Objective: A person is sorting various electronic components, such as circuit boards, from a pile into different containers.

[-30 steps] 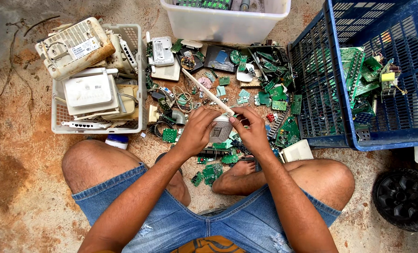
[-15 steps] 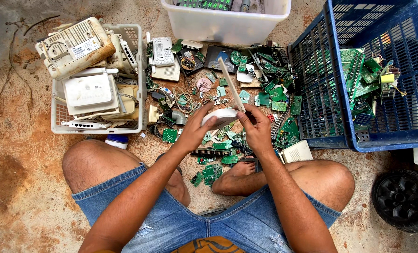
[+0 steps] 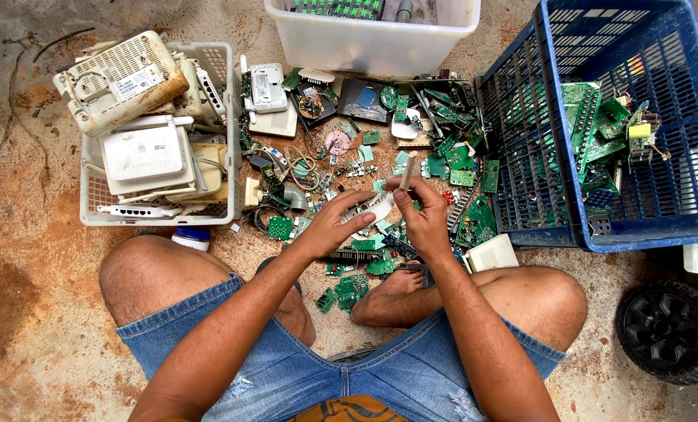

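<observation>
Fingers of the left hand [image 3: 341,223] clamp a white casing [image 3: 374,207] lying crosswise; the right hand [image 3: 423,215] pinches a slim tool [image 3: 407,170] upright above it.

White rectangular label [image 3: 138,81] with dark print stuck on the topmost cream router casing [image 3: 118,78] in the white basket [image 3: 91,211] at left
</observation>
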